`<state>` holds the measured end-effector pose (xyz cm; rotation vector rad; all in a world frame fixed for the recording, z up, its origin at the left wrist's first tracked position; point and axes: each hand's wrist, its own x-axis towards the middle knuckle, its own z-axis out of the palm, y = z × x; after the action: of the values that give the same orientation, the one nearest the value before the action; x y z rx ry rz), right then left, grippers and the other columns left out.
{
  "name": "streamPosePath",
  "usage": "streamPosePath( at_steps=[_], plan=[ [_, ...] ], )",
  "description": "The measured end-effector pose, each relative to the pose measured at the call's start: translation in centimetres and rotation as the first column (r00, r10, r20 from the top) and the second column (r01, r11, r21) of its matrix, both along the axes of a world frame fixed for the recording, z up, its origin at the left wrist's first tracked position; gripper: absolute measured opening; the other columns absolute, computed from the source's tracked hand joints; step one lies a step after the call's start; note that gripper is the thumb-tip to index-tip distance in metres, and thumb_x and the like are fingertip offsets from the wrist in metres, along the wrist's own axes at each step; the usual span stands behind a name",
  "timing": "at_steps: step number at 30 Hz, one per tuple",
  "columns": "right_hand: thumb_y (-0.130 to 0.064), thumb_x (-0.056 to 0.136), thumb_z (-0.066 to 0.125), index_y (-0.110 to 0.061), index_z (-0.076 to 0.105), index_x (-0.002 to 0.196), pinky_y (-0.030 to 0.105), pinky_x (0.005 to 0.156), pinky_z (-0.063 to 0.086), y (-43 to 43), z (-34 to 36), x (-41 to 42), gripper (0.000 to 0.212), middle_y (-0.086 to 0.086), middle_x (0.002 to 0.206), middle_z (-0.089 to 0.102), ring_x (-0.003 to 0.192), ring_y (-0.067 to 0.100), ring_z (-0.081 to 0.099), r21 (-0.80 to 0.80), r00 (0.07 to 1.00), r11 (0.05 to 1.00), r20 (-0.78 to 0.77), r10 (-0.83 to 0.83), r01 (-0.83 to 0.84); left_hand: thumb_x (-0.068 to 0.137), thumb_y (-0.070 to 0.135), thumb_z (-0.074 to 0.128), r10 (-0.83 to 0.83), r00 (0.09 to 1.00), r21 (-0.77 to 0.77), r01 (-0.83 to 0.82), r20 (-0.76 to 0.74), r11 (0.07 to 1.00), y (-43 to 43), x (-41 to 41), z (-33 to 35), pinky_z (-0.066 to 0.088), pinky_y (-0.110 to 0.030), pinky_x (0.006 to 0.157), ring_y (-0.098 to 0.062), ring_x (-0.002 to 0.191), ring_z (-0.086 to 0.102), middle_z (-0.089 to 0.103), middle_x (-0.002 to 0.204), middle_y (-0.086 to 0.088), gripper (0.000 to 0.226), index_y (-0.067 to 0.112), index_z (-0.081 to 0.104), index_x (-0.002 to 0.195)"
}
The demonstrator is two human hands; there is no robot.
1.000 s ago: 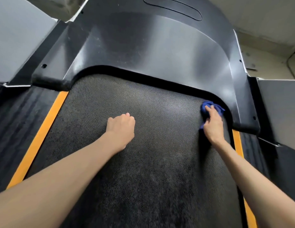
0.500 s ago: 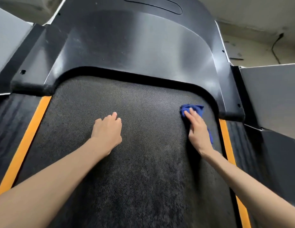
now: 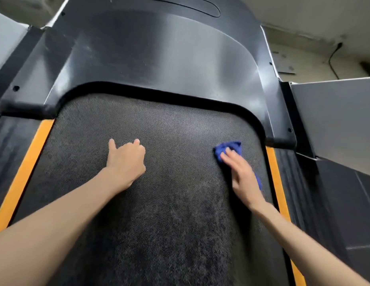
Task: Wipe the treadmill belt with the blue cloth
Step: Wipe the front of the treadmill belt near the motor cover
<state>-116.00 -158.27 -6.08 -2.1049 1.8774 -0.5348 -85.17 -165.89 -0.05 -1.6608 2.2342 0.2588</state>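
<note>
Surface under inspection: a dark, fine-textured treadmill belt [image 3: 169,193] running from the near edge of the view to a glossy black motor cover [image 3: 159,58] at the far end. The cover's curved lip overhangs the far end of the belt. An orange stripe [image 3: 25,176] borders the belt on the left, and a second orange stripe [image 3: 277,178] borders it on the right. Dark ribbed side rails lie outside both stripes. A grey panel [image 3: 334,120] stands at the far right. Beyond it is a pale wall with a thin black cable [image 3: 332,58] hanging down.

Left hand [image 3: 126,162]: resting on the belt left of centre, about midway across the view. The fingers are curled under into a loose fist, the thumb sticks out to the left, and it holds nothing.

Right hand [image 3: 242,174]: lying flat on the blue cloth [image 3: 231,148], fingers straight and pointing toward the far left, pressing the cloth to the belt.

Blue cloth: bunched on the far right part of the belt, close to the curved corner of the motor cover and just left of the right orange stripe. Most of it shows beyond the fingertips. A thin strip of blue also shows along the right side of the hand. The cloth is slightly blurred.
</note>
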Motion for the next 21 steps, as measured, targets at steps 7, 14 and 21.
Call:
streamPosePath(
  at_steps=[7, 14, 21],
  plan=[
    [0.012, 0.077, 0.042, -0.004, 0.048, 0.133, 0.018, 0.113, 0.017, -3.5, -0.3, -4.1, 0.059, 0.016, 0.141, 0.043, 0.132, 0.031, 0.040, 0.004, 0.994, 1.000, -0.107, -0.004, 0.005, 0.088, 0.013, 0.044, 0.046, 0.998, 0.028, -0.045, -0.049, 0.999, 0.1, 0.0, 0.6, 0.034, -0.048, 0.098, -0.027, 0.110, 0.052, 0.053, 0.123, -0.008, 0.027, 0.008, 0.048, 0.114],
    [0.007, 0.076, 0.040, -0.006, 0.053, 0.130, 0.027, 0.114, 0.023, 2.6, -0.5, -1.0, 0.057, 0.008, 0.141, 0.045, 0.134, 0.021, 0.039, 0.006, 0.997, 1.000, -0.079, 0.009, -0.009, 0.089, 0.014, 0.043, 0.000, 1.000, 0.081, 0.002, -0.024, 0.997, -0.2, 0.6, 1.2, 0.034, -0.039, 0.100, -0.026, 0.119, 0.048, 0.043, 0.139, -0.006, 0.047, 0.017, 0.041, 0.135],
    [0.011, 0.075, 0.037, 0.000, 0.056, 0.125, 0.020, 0.111, 0.019, -1.5, -0.5, -2.8, 0.055, 0.015, 0.136, 0.048, 0.129, 0.026, 0.041, -0.016, 0.992, 0.992, -0.032, -0.123, 0.123, 0.085, 0.011, 0.047, 0.031, 0.998, 0.106, -0.024, -0.058, 0.994, 0.4, 0.1, 0.7, 0.034, -0.040, 0.102, -0.026, 0.127, 0.042, 0.019, 0.154, -0.007, 0.055, 0.016, 0.038, 0.139]
  ],
)
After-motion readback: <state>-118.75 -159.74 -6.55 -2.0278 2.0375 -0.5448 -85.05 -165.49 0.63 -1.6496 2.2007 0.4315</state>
